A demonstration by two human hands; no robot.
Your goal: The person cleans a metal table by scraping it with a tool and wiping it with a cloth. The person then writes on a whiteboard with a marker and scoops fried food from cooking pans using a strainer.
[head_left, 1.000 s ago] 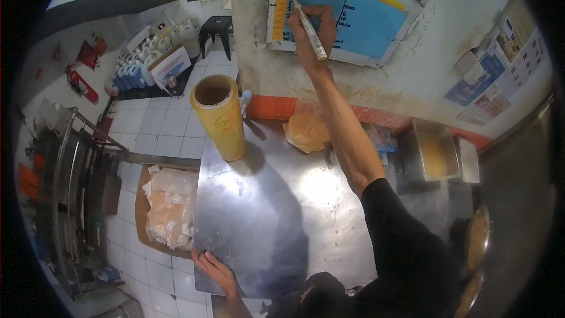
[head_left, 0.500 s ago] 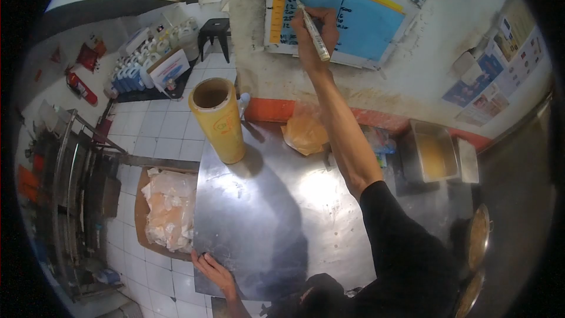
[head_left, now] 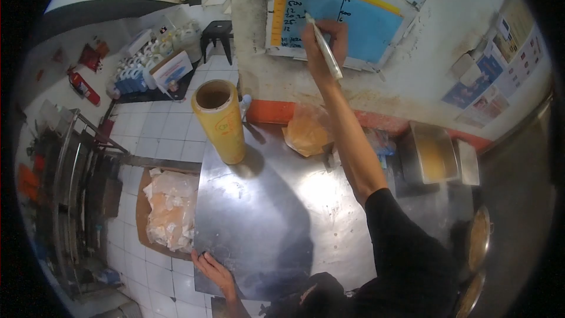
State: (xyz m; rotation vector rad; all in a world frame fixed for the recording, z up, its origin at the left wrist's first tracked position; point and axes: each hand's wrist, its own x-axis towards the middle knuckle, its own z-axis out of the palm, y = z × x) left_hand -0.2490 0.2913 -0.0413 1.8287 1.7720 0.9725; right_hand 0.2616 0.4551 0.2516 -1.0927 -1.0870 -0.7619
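Note:
My right hand point(head_left: 326, 47) is closed round a white marker pen point(head_left: 327, 52), its tip at the handwritten rows on the left of a blue whiteboard point(head_left: 371, 32) on the wall. The board has a yellow header strip, and dark figures fill its left columns. My left hand point(head_left: 215, 272) lies with fingers outstretched on the left edge of the steel table point(head_left: 253, 229), holding nothing. A tall yellow roll point(head_left: 222, 129) with a hollow core stands upright at the table's back left corner.
A cardboard box point(head_left: 141, 215) of crumpled wrapping sits on the floor left of the table. Along the wall are a brown paper bundle point(head_left: 307, 134) and a steel pan point(head_left: 435, 156) with yellowish contents. A black stool point(head_left: 216, 32) stands beyond the roll.
My right hand and the marker have moved slightly down and right on the board, and more figures show in one left row. My left hand stays in place.

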